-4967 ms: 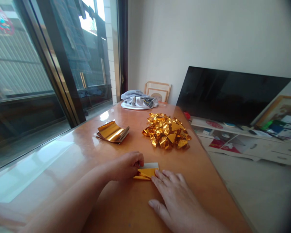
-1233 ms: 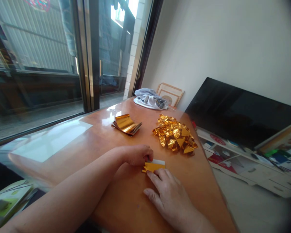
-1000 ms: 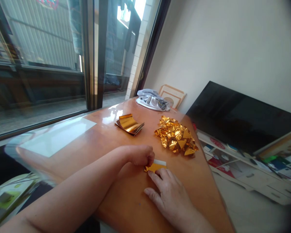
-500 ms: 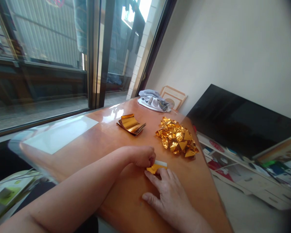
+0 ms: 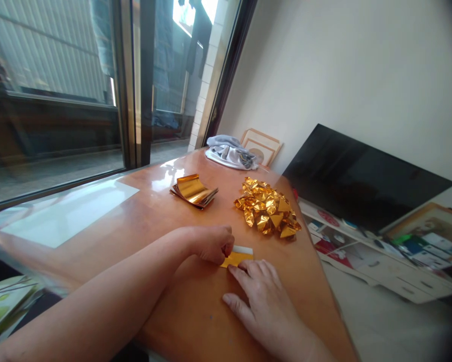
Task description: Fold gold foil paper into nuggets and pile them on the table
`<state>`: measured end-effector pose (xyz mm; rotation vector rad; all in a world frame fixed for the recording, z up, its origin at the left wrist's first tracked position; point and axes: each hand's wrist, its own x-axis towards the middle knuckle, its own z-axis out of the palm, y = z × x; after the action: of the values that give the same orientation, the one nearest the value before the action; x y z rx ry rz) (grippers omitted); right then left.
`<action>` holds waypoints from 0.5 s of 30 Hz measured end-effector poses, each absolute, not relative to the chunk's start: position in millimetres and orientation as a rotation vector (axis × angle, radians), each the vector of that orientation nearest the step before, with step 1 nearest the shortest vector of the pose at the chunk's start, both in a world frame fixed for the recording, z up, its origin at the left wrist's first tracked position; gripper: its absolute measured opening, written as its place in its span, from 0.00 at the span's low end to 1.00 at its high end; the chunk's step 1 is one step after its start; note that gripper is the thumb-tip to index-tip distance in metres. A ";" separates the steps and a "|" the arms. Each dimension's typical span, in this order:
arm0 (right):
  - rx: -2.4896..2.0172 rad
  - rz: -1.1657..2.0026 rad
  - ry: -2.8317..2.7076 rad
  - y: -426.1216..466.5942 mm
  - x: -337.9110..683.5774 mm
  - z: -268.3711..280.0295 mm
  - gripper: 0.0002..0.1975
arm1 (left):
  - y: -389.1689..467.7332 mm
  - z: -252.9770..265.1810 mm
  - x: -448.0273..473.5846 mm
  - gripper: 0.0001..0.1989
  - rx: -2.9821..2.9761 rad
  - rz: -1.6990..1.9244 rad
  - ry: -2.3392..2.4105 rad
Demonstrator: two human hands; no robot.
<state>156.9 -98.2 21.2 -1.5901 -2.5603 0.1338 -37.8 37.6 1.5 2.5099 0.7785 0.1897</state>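
A small folded sheet of gold foil paper point(image 5: 238, 258), with a whitish strip along its far edge, lies flat on the wooden table. My left hand point(image 5: 212, 244) is curled closed over the sheet's left end; its fingertips are partly hidden. At the near right edge of the paper rests my right hand point(image 5: 261, 296), fingers spread and fingertips touching it, the thumb apart on the tabletop. Beyond my left hand sits a stack of curled gold foil sheets point(image 5: 194, 192). Farther right is a heap of folded gold foil pieces point(image 5: 268, 207).
The wooden table point(image 5: 195, 311) extends toward a glass sliding door. A white sheet point(image 5: 73, 211) lies at its left, and a bundle of grey-white cloth point(image 5: 229, 151) sits at the far end. A television point(image 5: 365, 176) stands above a low white cabinet point(image 5: 376, 264) on the right.
The whole view has shifted a little to the right, so things appear slightly farther left. My hands stay at the paper, and more of its gold face shows between them.
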 end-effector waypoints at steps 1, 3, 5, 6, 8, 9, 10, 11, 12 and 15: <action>-1.599 0.127 -2.559 -98.1 158.5 21.2 0.23 | 37.7 0.9 -38.1 0.11 2.509 0.193 0.780; -1.622 0.108 -2.557 -98.1 161.6 21.5 0.22 | 38.2 -0.2 -38.5 0.11 2.508 0.195 0.784; -1.652 0.090 -2.550 -98.1 164.8 21.9 0.21 | 39.0 -1.2 -38.6 0.12 2.507 0.194 0.786; -1.668 0.080 -2.543 -98.2 166.5 22.2 0.20 | 39.3 -1.6 -38.7 0.12 2.507 0.191 0.786; -1.700 0.057 -2.524 -98.4 170.2 23.2 0.19 | 39.7 -1.9 -38.8 0.12 2.507 0.187 0.781; -1.714 0.044 -2.519 -98.5 172.1 23.8 0.18 | 39.6 -1.8 -38.8 0.12 2.508 0.186 0.780; -1.726 0.031 -2.514 -98.5 174.1 24.6 0.19 | 39.4 -1.7 -38.9 0.12 2.508 0.187 0.783; -1.737 0.015 -2.510 -98.3 176.1 25.4 0.19 | 39.1 -1.6 -39.0 0.12 2.507 0.187 0.789; -1.746 0.004 -2.509 -98.0 178.1 26.1 0.18 | 38.6 -1.5 -39.1 0.11 2.505 0.189 0.798; -1.770 -0.021 -2.500 -96.7 184.0 27.4 0.17 | 37.4 -1.9 -38.8 0.11 2.500 0.209 0.825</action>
<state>184.0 -96.7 27.4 -1.7701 -2.4999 -0.0212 -38.8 37.4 -1.9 2.5001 0.8246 0.2089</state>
